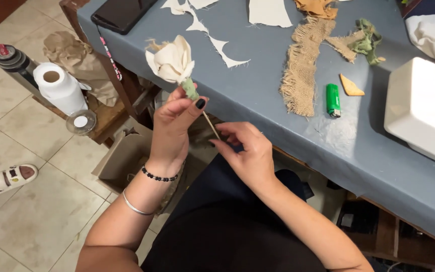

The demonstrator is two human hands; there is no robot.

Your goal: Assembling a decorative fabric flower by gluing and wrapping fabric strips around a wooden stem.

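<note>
While the left hand [169, 132] holds a cloth flower [172, 63] up in the air, the flower sits just over the near edge of the table [258, 95], which runs slanted from the top left down to the right. On the floor side of that edge there is open room around both hands, with tan floor tiles [36, 211] below. The left thumb and fingers are pinched shut on the green wrap [191, 89] right under the flower head. The right hand [250, 153] is lower and closer to the body, with its fingertips closed on the thin wooden stick [211, 126] that comes down from the flower. I count 1 flower, 1 stick and 2 hands. On the grey table cover lie 1 green lighter [333, 99], 1 long strip of rough brown burlap [303, 65], 1 small orange triangle of cloth [351, 85], some white cloth scraps [217, 45] and 1 black flat thing [122, 14] at the far corner. A white sewing machine [419, 116] stands at the right side. Left of the table stand 1 roll of white paper [59, 86] and 1 dark bottle [11, 60] on a low wooden stand. A foot in a white sandal [11, 177] from another person shows at the left edge. The flower is cream colored, with folded petals that wrap around each other like a rose bud, and a few frayed threads stick out at its left side.
</note>
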